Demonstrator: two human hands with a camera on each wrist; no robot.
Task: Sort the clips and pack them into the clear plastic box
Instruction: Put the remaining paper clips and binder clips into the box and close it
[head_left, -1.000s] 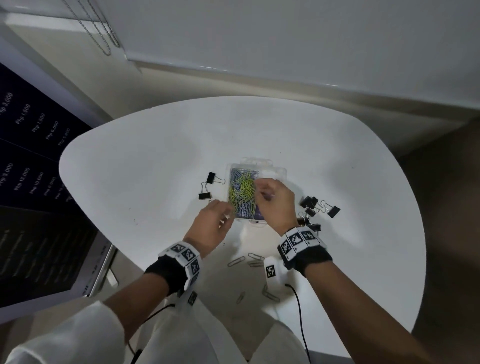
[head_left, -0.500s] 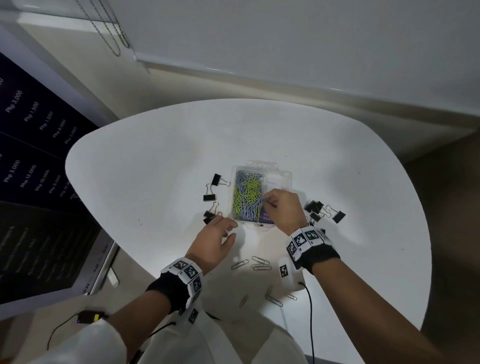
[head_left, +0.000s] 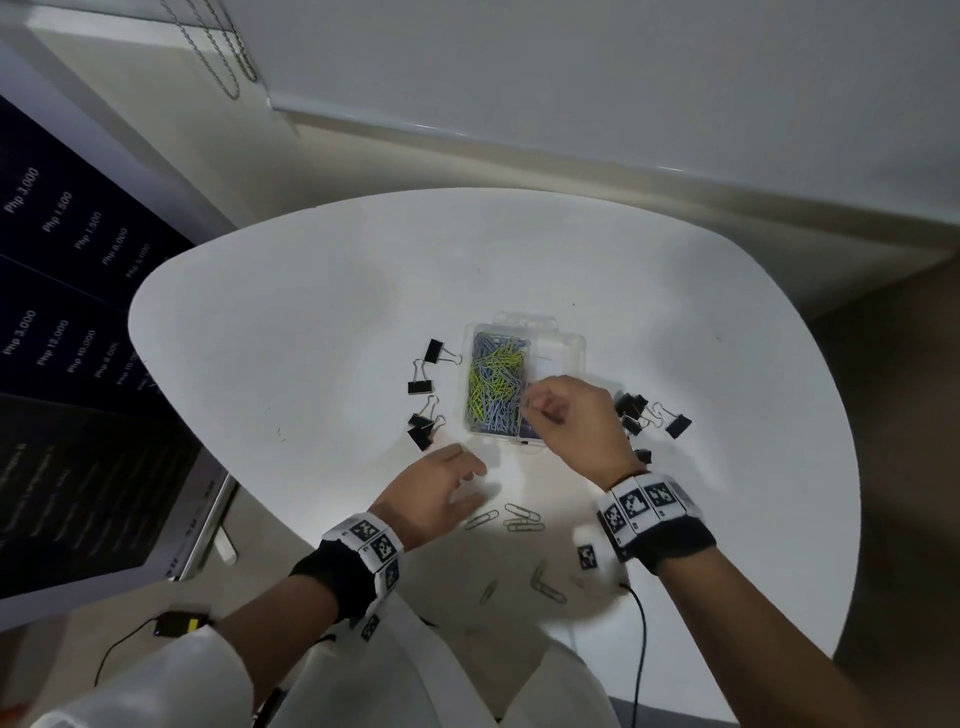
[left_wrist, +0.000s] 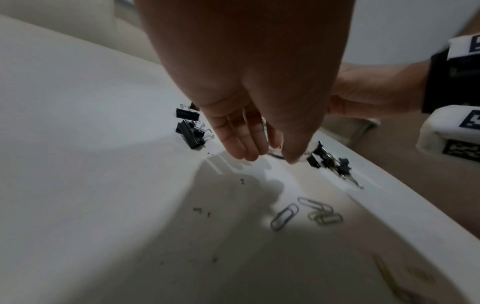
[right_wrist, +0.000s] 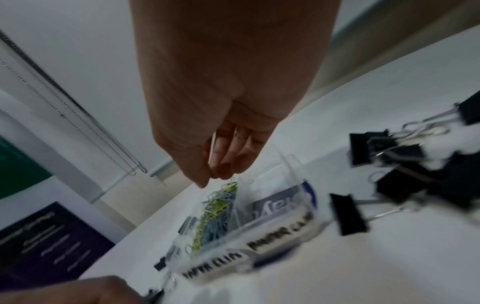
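1. Packing paper clips is the step in hand, I think. The clear plastic box sits near the middle of the white worktop, with its lid off or open; I cannot tell which.
2. One side of the box is full of green and blue paper clips. The other side looks bare, with only a label showing.
3. The right hand hangs over the near edge of the box. Its fingers are bunched against the thumb. A thin pale thing shows between them in the right wrist view, but I cannot tell if it is a clip.
4. The left hand hovers low over the worktop, just in front of the box. Its fingers are loose and a bit spread. It holds nothing that I can see.
5. Loose paper clips lie just beside the left hand, and a few more lie nearer the person.
6. Black binder clips lie on the left of the box. Another bunch of binder clips lies on the right.
7. Next, I think, the left hand needs to come down and pinch one flat clip. That is tricky, since the clips are thin and lie flat.
8. The binder clips are not yet packed. They likely go in the bare side.
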